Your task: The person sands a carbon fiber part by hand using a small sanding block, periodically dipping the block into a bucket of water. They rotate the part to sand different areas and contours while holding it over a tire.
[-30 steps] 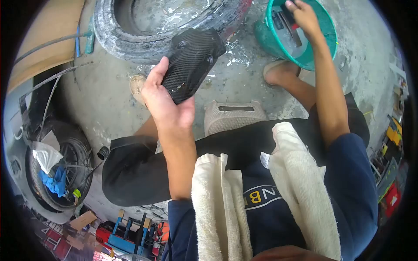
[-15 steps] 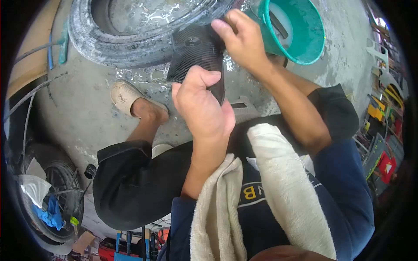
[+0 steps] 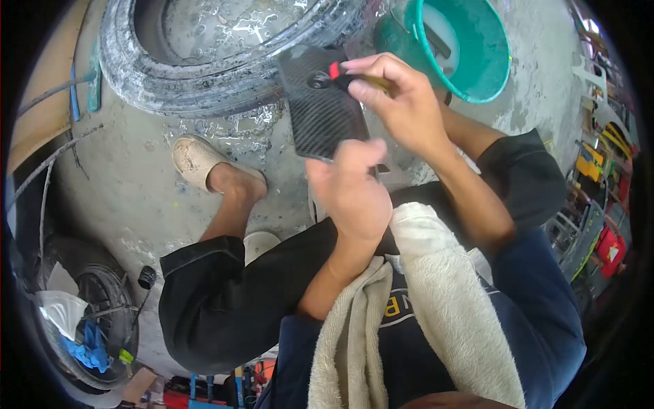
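A glossy black carbon-fibre panel [image 3: 323,116] with a woven pattern and a round recess near its top is held out over the floor, tilted. My left hand [image 3: 354,187], slightly blurred, grips its lower edge with the thumb on top. Close over the panel's upper right, my right hand [image 3: 405,102] pinches a small tool [image 3: 347,76] with a red tip and a dark and yellowish body. The tip points at the area beside the recess. Part of the tool is hidden by my fingers.
A wet, whitish tyre [image 3: 197,88] lies on the floor beyond the panel. Right of it stands a green bucket [image 3: 466,54] with cloudy liquid and a dark bar inside. At lower left is a wheel [image 3: 102,293] with a blue glove [image 3: 88,347] on it.
My right hand has left the panel's upper edge, moved down and right, and now shows the red-tipped tool. The panel and my left hand have shifted down and right, with the panel's face turned more towards me.
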`<action>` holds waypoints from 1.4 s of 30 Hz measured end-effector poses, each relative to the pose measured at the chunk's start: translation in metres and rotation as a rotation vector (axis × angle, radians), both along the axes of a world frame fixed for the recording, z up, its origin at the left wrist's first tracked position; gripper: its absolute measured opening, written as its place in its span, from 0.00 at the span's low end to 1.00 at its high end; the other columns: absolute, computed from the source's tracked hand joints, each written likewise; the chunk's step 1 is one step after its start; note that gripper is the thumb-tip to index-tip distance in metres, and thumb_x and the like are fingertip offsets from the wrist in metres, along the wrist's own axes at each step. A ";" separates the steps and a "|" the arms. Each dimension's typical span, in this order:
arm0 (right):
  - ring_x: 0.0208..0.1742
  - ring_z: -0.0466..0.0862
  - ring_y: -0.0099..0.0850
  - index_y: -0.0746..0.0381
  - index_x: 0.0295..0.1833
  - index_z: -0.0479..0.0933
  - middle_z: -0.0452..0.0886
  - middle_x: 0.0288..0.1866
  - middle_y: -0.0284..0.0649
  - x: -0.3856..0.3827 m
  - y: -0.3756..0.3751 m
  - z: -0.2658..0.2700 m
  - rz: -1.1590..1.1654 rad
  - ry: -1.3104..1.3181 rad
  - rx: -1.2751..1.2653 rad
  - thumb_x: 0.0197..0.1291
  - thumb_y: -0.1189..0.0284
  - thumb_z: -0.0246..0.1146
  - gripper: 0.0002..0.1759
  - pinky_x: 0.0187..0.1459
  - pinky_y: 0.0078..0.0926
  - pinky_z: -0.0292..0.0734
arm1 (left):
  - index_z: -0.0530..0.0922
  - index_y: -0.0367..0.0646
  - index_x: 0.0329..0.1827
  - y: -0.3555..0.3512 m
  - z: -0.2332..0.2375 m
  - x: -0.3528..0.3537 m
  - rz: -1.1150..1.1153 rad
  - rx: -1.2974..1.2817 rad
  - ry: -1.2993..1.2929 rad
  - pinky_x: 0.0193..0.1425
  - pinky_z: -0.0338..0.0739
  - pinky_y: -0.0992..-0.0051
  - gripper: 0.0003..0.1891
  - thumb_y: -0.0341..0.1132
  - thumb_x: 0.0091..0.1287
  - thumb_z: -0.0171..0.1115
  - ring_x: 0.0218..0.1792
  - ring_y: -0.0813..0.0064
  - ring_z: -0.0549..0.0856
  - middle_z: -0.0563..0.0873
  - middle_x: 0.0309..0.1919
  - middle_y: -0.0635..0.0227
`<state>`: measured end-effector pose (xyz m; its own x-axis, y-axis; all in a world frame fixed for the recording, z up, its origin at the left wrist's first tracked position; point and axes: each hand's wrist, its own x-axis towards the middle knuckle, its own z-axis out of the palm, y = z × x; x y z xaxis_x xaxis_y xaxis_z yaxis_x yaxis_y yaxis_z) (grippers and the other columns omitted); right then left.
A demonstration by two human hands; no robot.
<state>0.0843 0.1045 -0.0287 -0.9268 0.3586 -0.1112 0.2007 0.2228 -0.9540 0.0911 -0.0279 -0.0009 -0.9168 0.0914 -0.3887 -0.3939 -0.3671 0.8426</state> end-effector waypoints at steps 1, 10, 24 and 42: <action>0.50 0.86 0.35 0.66 0.43 0.84 0.86 0.48 0.44 0.002 -0.007 0.013 0.057 0.145 0.065 0.57 0.79 0.71 0.08 0.51 0.32 0.80 | 0.81 0.36 0.33 -0.004 -0.006 0.003 -0.025 -0.106 0.130 0.55 0.77 0.72 0.04 0.24 0.58 0.59 0.46 0.71 0.84 0.84 0.41 0.64; 0.42 0.85 0.44 0.62 0.40 0.84 0.86 0.39 0.42 -0.003 -0.025 0.021 0.026 0.378 0.115 0.55 0.71 0.72 0.09 0.44 0.38 0.79 | 0.73 0.31 0.65 0.000 0.032 -0.040 0.080 0.232 -0.328 0.69 0.73 0.64 0.45 0.72 0.73 0.43 0.61 0.63 0.81 0.82 0.58 0.56; 0.38 0.84 0.38 0.62 0.45 0.87 0.86 0.39 0.39 -0.002 -0.008 0.003 -0.058 0.359 0.079 0.51 0.73 0.76 0.14 0.40 0.33 0.80 | 0.73 0.29 0.62 0.015 0.037 -0.036 0.070 -0.065 -0.234 0.64 0.78 0.59 0.43 0.69 0.74 0.44 0.57 0.58 0.83 0.83 0.55 0.52; 0.36 0.82 0.35 0.58 0.43 0.87 0.81 0.34 0.37 0.015 -0.045 0.027 -0.170 0.570 0.042 0.47 0.75 0.77 0.15 0.37 0.34 0.77 | 0.79 0.35 0.45 0.003 0.043 -0.041 0.114 0.191 -0.457 0.53 0.79 0.54 0.37 0.69 0.70 0.52 0.44 0.64 0.84 0.84 0.40 0.61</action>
<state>0.0995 0.0600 -0.0018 -0.7653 0.5007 0.4045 -0.3044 0.2721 -0.9129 0.0505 -0.0248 0.0420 -0.6649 0.1094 -0.7389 -0.6554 -0.5598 0.5070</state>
